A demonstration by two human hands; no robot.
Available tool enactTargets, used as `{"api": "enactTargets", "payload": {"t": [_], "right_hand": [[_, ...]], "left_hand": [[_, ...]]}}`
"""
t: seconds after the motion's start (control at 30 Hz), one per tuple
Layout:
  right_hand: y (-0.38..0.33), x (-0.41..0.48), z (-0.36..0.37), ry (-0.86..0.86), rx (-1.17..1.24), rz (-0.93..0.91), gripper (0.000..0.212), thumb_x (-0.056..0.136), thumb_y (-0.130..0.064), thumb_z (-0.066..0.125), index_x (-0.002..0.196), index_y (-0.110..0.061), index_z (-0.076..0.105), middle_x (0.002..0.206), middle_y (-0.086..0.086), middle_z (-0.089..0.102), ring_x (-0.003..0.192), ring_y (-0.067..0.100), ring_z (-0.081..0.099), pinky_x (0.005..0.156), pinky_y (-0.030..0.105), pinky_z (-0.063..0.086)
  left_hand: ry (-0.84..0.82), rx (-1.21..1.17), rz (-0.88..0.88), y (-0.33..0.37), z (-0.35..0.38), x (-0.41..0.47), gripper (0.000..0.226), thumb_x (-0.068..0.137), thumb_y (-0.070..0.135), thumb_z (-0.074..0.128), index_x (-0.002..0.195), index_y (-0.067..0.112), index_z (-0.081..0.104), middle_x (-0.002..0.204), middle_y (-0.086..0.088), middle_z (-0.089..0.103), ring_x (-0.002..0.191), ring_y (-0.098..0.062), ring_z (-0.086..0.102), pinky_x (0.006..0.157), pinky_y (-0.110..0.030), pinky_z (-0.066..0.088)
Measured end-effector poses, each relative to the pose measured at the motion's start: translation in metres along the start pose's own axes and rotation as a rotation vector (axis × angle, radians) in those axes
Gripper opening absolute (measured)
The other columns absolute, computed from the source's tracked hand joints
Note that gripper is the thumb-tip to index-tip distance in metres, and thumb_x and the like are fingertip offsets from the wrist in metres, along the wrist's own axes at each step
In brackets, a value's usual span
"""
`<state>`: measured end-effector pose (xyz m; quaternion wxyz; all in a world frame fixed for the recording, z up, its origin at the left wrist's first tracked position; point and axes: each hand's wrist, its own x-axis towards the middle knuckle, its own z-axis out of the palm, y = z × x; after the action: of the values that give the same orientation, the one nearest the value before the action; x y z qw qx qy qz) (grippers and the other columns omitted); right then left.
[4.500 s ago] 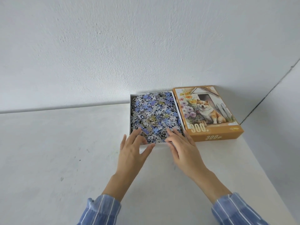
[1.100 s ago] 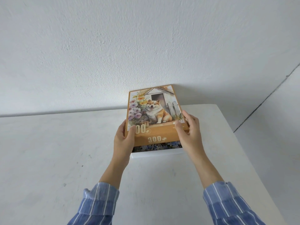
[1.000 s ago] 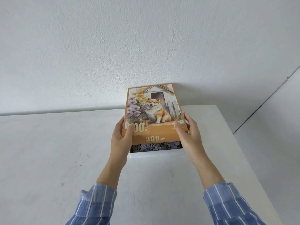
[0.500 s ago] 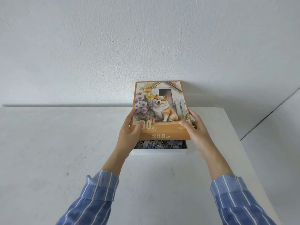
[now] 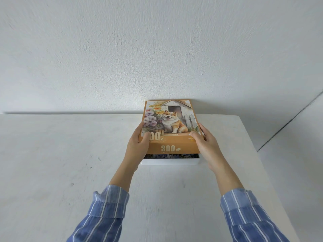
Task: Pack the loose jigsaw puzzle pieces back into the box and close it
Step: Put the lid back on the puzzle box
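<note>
The orange lid (image 5: pixel 172 144), marked 300, is at frame centre over the white box base (image 5: pixel 170 161). Its near edge is raised, and a strip of puzzle pieces (image 5: pixel 171 155) shows in the gap. It is probably held squared so its walls slide over the base. The left hand (image 5: pixel 138 147) and right hand (image 5: pixel 207 145) each clasp a near corner of the lid, thumbs on top. Both arms reach up from the bottom of the frame across the table (image 5: pixel 61 163).

Plain indoor room, type undetermined: white table (image 5: pixel 52 172) under left hand (image 5: pixel 138 147) and right hand (image 5: pixel 205 145), textured white wall (image 5: pixel 122 49) beyond them.
</note>
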<state>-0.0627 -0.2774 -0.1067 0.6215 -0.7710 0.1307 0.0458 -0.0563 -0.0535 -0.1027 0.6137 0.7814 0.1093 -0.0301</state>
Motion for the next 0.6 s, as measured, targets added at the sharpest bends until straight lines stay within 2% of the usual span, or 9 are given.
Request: {"api": "enactTargets", "payload": {"t": [0.1, 0.17, 0.23, 0.27, 0.33, 0.4, 0.47, 0.53, 0.6], "right_hand": [[0.002, -0.001, 0.0, -0.003, -0.015, 0.021, 0.072, 0.074, -0.058, 0.055, 0.143, -0.038, 0.047, 0.133, -0.011, 0.06, 0.114, 0.006, 0.06, 0.095, 0.033, 0.052], [0.002, -0.004, 0.0, -0.008, -0.018, 0.027, 0.073, 0.074, -0.059, 0.054, 0.143, -0.038, 0.046, 0.131, -0.011, 0.061, 0.111, 0.006, 0.062, 0.093, 0.031, 0.053], [0.0, -0.006, 0.0, -0.007, -0.026, 0.031, 0.072, 0.074, -0.059, 0.053, 0.143, -0.04, 0.046, 0.127, -0.01, 0.063, 0.107, 0.005, 0.063, 0.088, 0.029, 0.054], [0.0, -0.006, 0.0, -0.006, -0.032, 0.033, 0.07, 0.075, -0.059, 0.053, 0.143, -0.041, 0.046, 0.126, -0.01, 0.063, 0.106, 0.005, 0.063, 0.087, 0.029, 0.054], [0.001, -0.007, -0.001, 0.018, -0.052, 0.047, 0.068, 0.075, -0.062, 0.053, 0.141, -0.047, 0.045, 0.125, -0.011, 0.062, 0.11, 0.008, 0.061, 0.094, 0.034, 0.054], [0.001, -0.008, 0.001, 0.033, -0.051, 0.047, 0.071, 0.074, -0.062, 0.054, 0.142, -0.046, 0.044, 0.13, -0.011, 0.06, 0.117, 0.011, 0.058, 0.101, 0.04, 0.051], [0.001, -0.012, 0.004, 0.036, -0.033, 0.033, 0.069, 0.08, -0.054, 0.055, 0.146, -0.04, 0.042, 0.137, -0.014, 0.057, 0.123, 0.01, 0.055, 0.105, 0.038, 0.047], [0.003, -0.014, 0.007, 0.039, -0.018, 0.02, 0.062, 0.089, -0.043, 0.056, 0.149, -0.036, 0.04, 0.141, -0.016, 0.052, 0.127, 0.009, 0.052, 0.106, 0.032, 0.045], [0.005, -0.016, 0.008, 0.041, -0.001, 0.021, 0.058, 0.096, -0.034, 0.054, 0.152, -0.034, 0.036, 0.144, -0.016, 0.048, 0.128, 0.009, 0.05, 0.101, 0.027, 0.045]], "left_hand": [[-0.021, 0.032, -0.019, 0.002, 0.0, -0.001, 0.046, 0.102, 0.028, 0.042, 0.147, 0.035, 0.035, 0.118, 0.009, 0.058, 0.091, 0.003, 0.057, 0.055, -0.007, 0.046], [-0.026, 0.044, -0.019, 0.001, -0.001, -0.002, 0.046, 0.103, 0.029, 0.041, 0.147, 0.036, 0.034, 0.115, 0.011, 0.058, 0.091, 0.001, 0.057, 0.057, -0.009, 0.047], [-0.018, 0.063, -0.036, -0.003, -0.002, -0.002, 0.047, 0.1, 0.036, 0.042, 0.147, 0.041, 0.032, 0.124, 0.006, 0.056, 0.103, -0.007, 0.058, 0.072, -0.018, 0.053], [-0.01, 0.084, -0.043, -0.005, -0.003, -0.001, 0.049, 0.096, 0.045, 0.043, 0.144, 0.047, 0.032, 0.127, 0.005, 0.055, 0.112, -0.015, 0.055, 0.084, -0.028, 0.054], [-0.012, 0.107, -0.079, -0.007, -0.006, 0.0, 0.059, 0.083, 0.06, 0.044, 0.14, 0.056, 0.03, 0.128, 0.004, 0.054, 0.124, -0.024, 0.047, 0.098, -0.044, 0.05], [-0.013, 0.052, -0.112, -0.008, -0.006, 0.0, 0.064, 0.086, 0.057, 0.048, 0.146, 0.047, 0.027, 0.131, 0.004, 0.052, 0.12, -0.02, 0.05, 0.094, -0.038, 0.051], [-0.01, 0.015, -0.099, -0.009, -0.004, -0.005, 0.052, 0.098, 0.039, 0.047, 0.147, 0.032, 0.032, 0.128, 0.004, 0.055, 0.105, -0.011, 0.059, 0.078, -0.025, 0.052], [-0.012, 0.016, -0.063, -0.013, 0.0, -0.01, 0.04, 0.102, 0.03, 0.044, 0.141, 0.028, 0.041, 0.118, 0.005, 0.062, 0.1, -0.008, 0.063, 0.072, -0.021, 0.052], [-0.008, 0.0, -0.047, -0.016, 0.002, -0.012, 0.037, 0.102, 0.028, 0.043, 0.139, 0.029, 0.043, 0.113, 0.009, 0.064, 0.1, -0.007, 0.064, 0.073, -0.021, 0.051]]}}
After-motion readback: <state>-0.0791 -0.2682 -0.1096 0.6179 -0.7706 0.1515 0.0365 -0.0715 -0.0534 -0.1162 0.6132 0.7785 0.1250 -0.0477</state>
